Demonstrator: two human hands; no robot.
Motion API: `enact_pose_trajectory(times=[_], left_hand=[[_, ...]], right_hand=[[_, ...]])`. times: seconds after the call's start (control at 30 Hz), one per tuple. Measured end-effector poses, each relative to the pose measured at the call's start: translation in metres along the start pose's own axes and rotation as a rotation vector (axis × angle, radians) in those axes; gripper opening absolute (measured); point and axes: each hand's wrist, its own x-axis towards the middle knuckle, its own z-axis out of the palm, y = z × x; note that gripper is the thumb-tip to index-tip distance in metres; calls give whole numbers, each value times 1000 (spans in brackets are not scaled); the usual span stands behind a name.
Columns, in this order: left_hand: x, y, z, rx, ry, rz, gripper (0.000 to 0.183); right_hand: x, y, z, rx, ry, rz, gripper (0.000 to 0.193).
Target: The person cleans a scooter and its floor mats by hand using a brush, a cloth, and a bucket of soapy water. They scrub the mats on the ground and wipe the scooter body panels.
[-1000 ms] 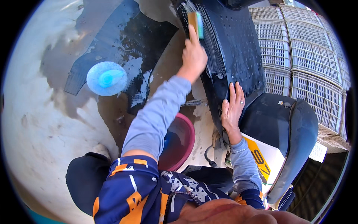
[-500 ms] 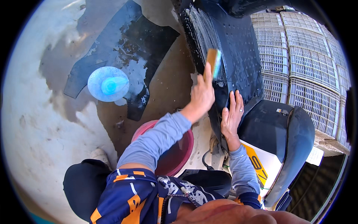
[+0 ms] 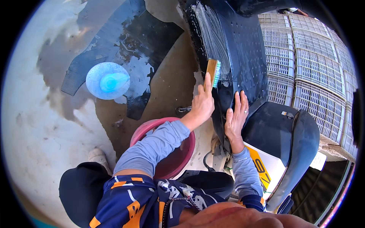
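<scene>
My left hand (image 3: 202, 102) grips a wooden scrubbing brush (image 3: 212, 73) with pale green bristles, its index finger stretched along the wood. The bristles face right, against the black side panel (image 3: 224, 91) of what looks like a motor scooter, just below a streaky patch of whitish lather (image 3: 209, 34). My right hand (image 3: 237, 117), with a ring on one finger, lies flat with fingers extended on the panel edge beside the scooter's black seat (image 3: 262, 129). Beneath my left forearm stands a red-pink basin (image 3: 190, 148), partly covered by my sleeve.
A blue translucent bowl (image 3: 95, 81) with bright blue contents sits on a wet black rubber mat (image 3: 159, 38) at the left. Stacked white plastic crates (image 3: 319, 95) line the right side. Brownish water (image 3: 171, 81) covers part of the pale floor.
My left hand has drawn the brush slightly down and left along the panel. My right hand stays in place. The view has shifted a little.
</scene>
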Motion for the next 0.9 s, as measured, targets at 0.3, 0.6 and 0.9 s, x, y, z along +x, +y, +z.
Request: enact_pose_trajectory(times=[0.3,0.6,0.9], left_hand=[[65,3,-36,34,141,-42,90],[121,-4,-54,54,267,-1,88],[-19,-2,24,-247,69,-43,91]], right_hand=[[9,-2,5,-7,14,-27,56],[7,-5,1,-19,10,-44,59],[-2,5,2,-3,-4,-8,59]])
